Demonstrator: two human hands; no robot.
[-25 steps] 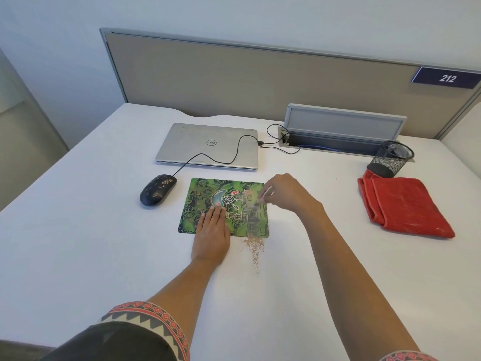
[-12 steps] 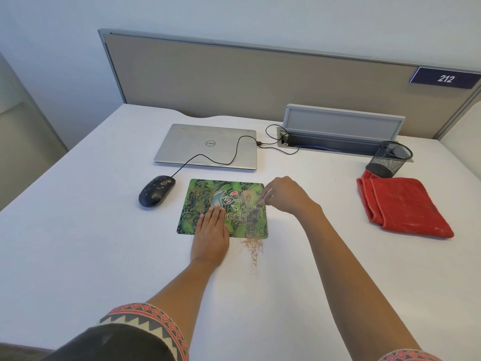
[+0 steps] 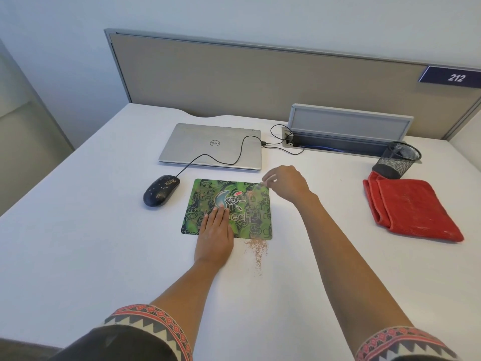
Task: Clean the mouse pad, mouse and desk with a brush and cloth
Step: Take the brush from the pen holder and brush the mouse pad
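A white desk (image 3: 78, 256) runs back to a beige partition (image 3: 234, 82) that carries a dark blue plate reading 212 (image 3: 455, 77). A closed silver laptop (image 3: 203, 144) lies near the back. A thin black cable (image 3: 242, 149) crosses its lid and runs down to the black mouse (image 3: 161, 191), which sits just left of the mouse pad and is speckled with pale grit on top. The green patterned mouse pad (image 3: 250, 204) lies flat in front of the laptop, apart from it. The left hand (image 3: 214, 238) presses on the pad's near left part, with its fingers straight and together on the print and its heel on the desk. The right hand (image 3: 289, 183) hovers at the pad's far right corner. Its fingers are curled and pinch a small pale brush (image 3: 263, 184), which is blurred, so its shape is hard to make out. A faint line of grit runs down the right side of the pad. A tan scatter of crumbs (image 3: 256, 250) lies on the desk just past the pad's near right edge. Well to the right, a folded red cloth (image 3: 411, 209) rests on the desk. A black mesh cup (image 3: 398, 158) stands at the cloth's far edge, beside an open grey cable hatch (image 3: 348, 123). Patterned sleeves edge the bottom of the view.
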